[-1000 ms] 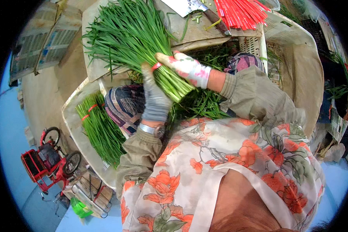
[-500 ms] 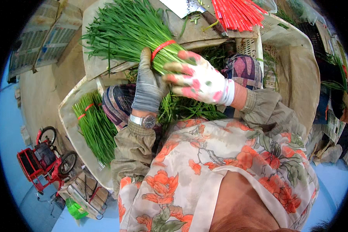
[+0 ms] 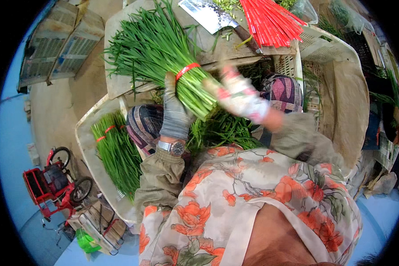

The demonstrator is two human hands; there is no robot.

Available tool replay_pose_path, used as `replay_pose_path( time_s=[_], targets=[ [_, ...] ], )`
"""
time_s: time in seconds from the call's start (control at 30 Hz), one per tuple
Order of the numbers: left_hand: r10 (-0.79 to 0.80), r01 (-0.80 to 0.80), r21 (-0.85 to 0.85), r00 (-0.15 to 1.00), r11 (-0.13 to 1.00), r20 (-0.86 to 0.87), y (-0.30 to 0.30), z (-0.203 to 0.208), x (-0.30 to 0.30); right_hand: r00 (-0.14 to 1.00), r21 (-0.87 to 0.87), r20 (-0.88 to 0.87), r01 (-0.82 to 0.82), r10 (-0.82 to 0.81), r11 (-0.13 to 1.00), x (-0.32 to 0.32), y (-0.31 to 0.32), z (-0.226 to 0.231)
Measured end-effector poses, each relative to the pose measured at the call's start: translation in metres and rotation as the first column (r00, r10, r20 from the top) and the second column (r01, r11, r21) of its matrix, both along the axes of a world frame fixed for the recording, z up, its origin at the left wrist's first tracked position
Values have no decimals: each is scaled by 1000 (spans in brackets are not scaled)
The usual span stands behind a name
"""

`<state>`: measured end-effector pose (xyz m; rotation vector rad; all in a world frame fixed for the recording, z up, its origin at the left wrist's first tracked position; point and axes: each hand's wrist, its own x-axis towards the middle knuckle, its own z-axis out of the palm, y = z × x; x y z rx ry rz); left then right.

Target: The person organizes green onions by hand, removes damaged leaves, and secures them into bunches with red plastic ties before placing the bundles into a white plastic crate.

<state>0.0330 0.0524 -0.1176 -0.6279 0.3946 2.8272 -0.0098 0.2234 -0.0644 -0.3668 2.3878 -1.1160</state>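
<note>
The left hand (image 3: 175,108), in a grey-coated glove, is closed around a bunch of garlic chives (image 3: 162,55) just below its red band (image 3: 187,71); the leaves spread over the table (image 3: 115,85) while the pale cut ends jut past its near edge, above the loose greens (image 3: 232,131) in the lap. The right hand (image 3: 244,95), in a floral glove, has its fingers and thumb apart beside those stalks, though it is too blurred to tell whether they touch. With one hand bearing the bunch, a slack grip could let it tip off the edge, and a band sitting loose might slide toward the cut ends and let the stalks fan out. The cleaver (image 3: 208,17) is a hazard too: its wooden handle points at the wearer and reaches the table's near edge, so a careless right sleeve might catch it and swing or drop the blade. The fanned red strips (image 3: 272,22) lie just beside that handle and could scatter with it. As for lettering, I can read no brand or label anywhere (the wristwatch (image 3: 177,148) has a dark dial, too small to make out), and the strips show plain red.
</note>
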Motion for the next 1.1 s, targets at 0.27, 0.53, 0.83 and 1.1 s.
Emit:
replay_pose_path(
  time_s=[0.27, 0.53, 0.83, 1.1],
  targets=[
    [-10, -13, -383, 998, 924, -58, 5, 3, 13, 903, -699, 357, 88, 240, 710, 15, -23, -65],
    [-30, -4, -487, 998, 873, -63, -6, -22, 21, 906, -670, 324, 17, 271, 742, 3, -15, -86],
    [-359, -7, -986, 931, 168, -67, 15, -25, 50, 830, -696, 491, 191, 265, 693, -4, -6, -46],
    [-271, -441, -867, 885, -229, -379, 22, 48, 33, 916, -593, 390, 176, 89, 786, -7, -7, 58]
  ],
)
